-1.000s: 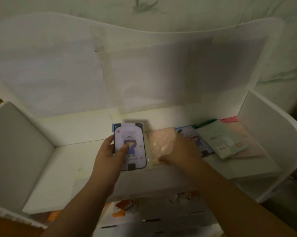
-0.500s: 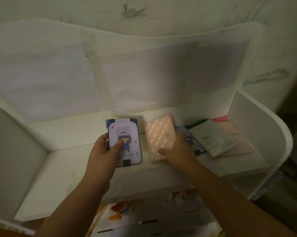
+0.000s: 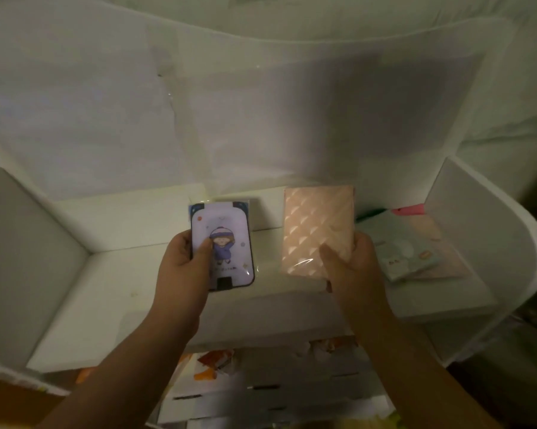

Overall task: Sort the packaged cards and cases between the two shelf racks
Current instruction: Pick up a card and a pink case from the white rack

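Observation:
My left hand (image 3: 185,270) grips a packaged lilac card case (image 3: 227,243) printed with a cartoon child in a purple hat, thumb across its face. My right hand (image 3: 352,267) holds up a peach-pink wrapped package (image 3: 318,227) with a pale scale pattern, thumb on its lower front. Both items are held above the white shelf (image 3: 112,292), side by side and upright. On the shelf's right part lies a pale green packaged card (image 3: 403,252) on top of a pink one (image 3: 440,261).
The shelf rack has white side walls at the left (image 3: 22,261) and right (image 3: 483,243) and a tall curved back panel (image 3: 261,119). Below the front edge, a lower level (image 3: 261,385) holds white boxes and orange-patterned items.
My right hand lifted the peach-pink package off the shelf and raised it upright. The lilac case in my left hand also rose. The view moved closer to the shelf.

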`<state>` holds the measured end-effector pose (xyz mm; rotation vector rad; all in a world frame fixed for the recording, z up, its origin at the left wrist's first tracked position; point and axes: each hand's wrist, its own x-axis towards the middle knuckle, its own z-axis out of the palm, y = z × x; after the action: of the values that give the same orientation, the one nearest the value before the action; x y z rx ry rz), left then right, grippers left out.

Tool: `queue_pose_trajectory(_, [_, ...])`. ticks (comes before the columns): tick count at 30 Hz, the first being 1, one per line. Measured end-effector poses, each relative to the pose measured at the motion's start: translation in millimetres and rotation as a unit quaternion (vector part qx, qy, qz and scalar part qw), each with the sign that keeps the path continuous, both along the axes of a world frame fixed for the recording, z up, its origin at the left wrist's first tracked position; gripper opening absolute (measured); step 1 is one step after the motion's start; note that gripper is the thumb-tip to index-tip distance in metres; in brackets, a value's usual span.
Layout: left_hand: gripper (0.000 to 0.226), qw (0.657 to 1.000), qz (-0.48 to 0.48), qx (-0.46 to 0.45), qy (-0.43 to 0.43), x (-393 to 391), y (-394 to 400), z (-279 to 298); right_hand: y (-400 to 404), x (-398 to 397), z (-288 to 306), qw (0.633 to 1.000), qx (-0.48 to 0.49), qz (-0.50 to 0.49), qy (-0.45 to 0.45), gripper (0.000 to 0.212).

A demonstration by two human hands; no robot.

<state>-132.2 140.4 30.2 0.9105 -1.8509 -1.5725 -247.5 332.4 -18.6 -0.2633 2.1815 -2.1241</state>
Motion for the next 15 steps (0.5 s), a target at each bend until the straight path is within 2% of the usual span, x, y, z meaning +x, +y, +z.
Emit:
queue_pose_trajectory(2, [0.024, 1.0, 0.012, 0.002, 0.008, 3.2, -1.4, 0.1, -1.1, 4.4, 3.4, 1.0, -0.013, 0.005, 0.003, 0.042])
queue_pose_trajectory(6, [0.024, 0.999, 0.037, 0.002, 0.019, 14.4, -6.7, 1.0, -8.3, 16.3, 5.4, 0.998, -0.026, 0.047, 0.014, 0.023])
queue_pose_trajectory(15, [0.02, 0.998, 0.054, -0.039, 0.018, 53.9, -28.6, 6.8, -39.4, 52.8, 12.5, 0.997, -0.025, 0.073, 0.022, 0.021])
